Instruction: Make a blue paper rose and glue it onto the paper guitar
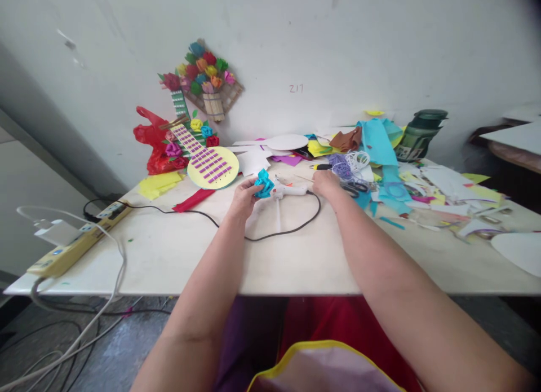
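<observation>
My left hand (243,199) holds a small blue paper flower (264,183) just above the white table (177,251). My right hand (325,183) grips the rear of a white glue gun (291,190), whose nozzle points left at the flower. The gun's black cord (279,228) loops across the table toward the left.
A yellow power strip (76,242) with white cables lies at the left edge. A yellow paper guitar (207,163), a red bag (154,144) and a flower craft (207,79) stand at the back. Coloured paper scraps, scissors (357,186) and a green jar (420,133) crowd the right.
</observation>
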Tool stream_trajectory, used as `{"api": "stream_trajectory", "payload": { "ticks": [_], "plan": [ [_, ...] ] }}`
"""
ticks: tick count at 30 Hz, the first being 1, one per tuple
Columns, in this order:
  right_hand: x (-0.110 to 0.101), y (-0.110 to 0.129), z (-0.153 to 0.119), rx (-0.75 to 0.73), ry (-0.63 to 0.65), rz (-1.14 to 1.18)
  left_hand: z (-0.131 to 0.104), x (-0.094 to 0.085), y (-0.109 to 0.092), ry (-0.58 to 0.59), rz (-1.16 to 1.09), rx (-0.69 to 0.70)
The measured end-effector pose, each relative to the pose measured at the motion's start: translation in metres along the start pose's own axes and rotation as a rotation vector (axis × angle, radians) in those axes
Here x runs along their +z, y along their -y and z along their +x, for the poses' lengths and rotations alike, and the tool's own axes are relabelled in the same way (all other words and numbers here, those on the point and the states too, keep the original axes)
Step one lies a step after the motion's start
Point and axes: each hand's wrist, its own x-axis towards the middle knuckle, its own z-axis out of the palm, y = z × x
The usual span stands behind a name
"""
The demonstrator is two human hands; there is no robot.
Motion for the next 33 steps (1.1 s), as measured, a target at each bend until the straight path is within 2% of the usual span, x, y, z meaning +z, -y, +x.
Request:
{"api": "stream_trajectory", "payload": {
  "ticks": [4, 6, 9, 17, 24, 33],
  "plan": [
    [-0.003, 0.003, 0.003, -0.033, -0.156, 0.177, 0.001, -0.002, 0.001, 0.012, 0.015, -0.012],
    [-0.005, 0.008, 0.003, -0.116, -0.222, 0.3, 0.001, -0.002, 0.001, 0.026, 0.031, -0.024],
    [-0.008, 0.02, 0.0, -0.287, -0.24, 0.505, 0.001, -0.002, 0.001, 0.068, 0.06, -0.037],
    [-0.015, 0.039, -0.014, -0.458, -0.032, 0.95, 0.002, -0.006, 0.004, 0.129, 0.131, -0.035],
    [-0.024, 0.045, -0.026, -0.452, 0.236, 1.108, 0.002, -0.005, 0.003, 0.151, 0.142, -0.058],
    [-0.017, 0.049, -0.022, -0.523, 0.29, 1.117, 0.001, -0.004, 0.002, 0.181, 0.148, -0.056]
  ]
}}
